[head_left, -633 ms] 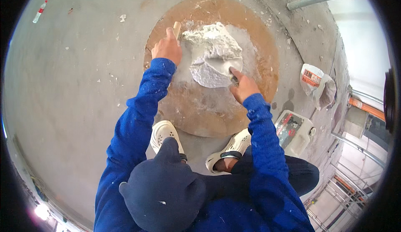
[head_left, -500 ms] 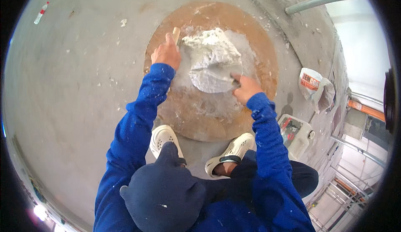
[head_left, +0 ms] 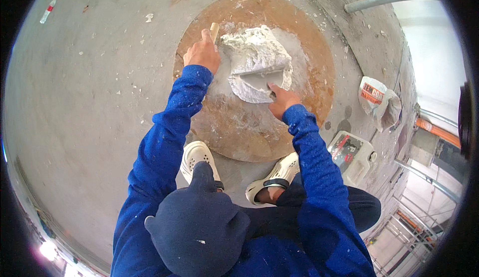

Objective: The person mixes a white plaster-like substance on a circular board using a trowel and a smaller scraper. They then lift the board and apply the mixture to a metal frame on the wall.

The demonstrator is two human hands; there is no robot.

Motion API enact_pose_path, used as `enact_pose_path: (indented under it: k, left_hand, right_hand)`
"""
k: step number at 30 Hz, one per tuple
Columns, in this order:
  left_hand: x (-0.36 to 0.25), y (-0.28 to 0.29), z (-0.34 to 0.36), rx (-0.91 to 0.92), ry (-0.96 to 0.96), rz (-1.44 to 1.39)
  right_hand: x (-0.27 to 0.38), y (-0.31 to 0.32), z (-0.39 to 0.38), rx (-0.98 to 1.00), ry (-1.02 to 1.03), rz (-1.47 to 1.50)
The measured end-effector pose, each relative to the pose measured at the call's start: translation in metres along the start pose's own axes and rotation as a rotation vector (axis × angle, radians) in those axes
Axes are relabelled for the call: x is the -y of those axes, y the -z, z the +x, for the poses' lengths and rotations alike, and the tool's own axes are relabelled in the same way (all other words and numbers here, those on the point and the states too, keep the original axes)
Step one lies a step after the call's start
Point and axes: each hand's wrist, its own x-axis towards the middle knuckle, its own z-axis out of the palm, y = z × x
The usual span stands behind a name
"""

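Two bare hands meet white paste (head_left: 257,50) heaped on a round brown board (head_left: 219,127); the mound sits above the board's middle, between them; the left hand (head_left: 202,56) is wrapped around a pale handle (head_left: 214,31), one end jutting past the fingers, the rest hidden under the palm; the right hand (head_left: 283,100) grasps a tool whose grip its fingers mostly cover; its flat grey blade (head_left: 257,81) lies in the paste, its outline hard to separate from the smear; a dark trouser leg (head_left: 199,222) hides part of the left shoe (head_left: 198,157).
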Motion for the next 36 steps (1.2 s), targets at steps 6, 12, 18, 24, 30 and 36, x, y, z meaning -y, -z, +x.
enact_pose_path:
  k: [6, 12, 18, 24, 30, 36]
  left_hand:
    - [-0.002, -0.003, 0.000, 0.004, -0.001, -0.009]
    - [-0.004, 0.004, -0.001, 0.002, 0.024, 0.011]
    - [-0.005, 0.005, 0.003, 0.014, 0.026, 0.012]
    - [-0.004, 0.006, 0.007, -0.018, 0.010, 0.010]
    - [-0.006, 0.006, 0.009, -0.004, 0.017, 0.029]
    - [0.002, 0.002, 0.007, -0.026, -0.015, 0.004]
  right_hand:
    - [0.013, -0.023, 0.005, -0.034, 0.011, -0.047]
    - [0.040, -0.020, 0.001, 0.044, -0.080, -0.056]
    - [0.029, -0.021, 0.008, -0.006, -0.054, -0.060]
    - [0.021, 0.010, -0.003, 0.093, 0.011, -0.079]
    - [0.017, 0.016, 0.005, -0.027, -0.020, -0.046]
    - [-0.008, 0.017, 0.009, -0.021, 0.020, -0.079]
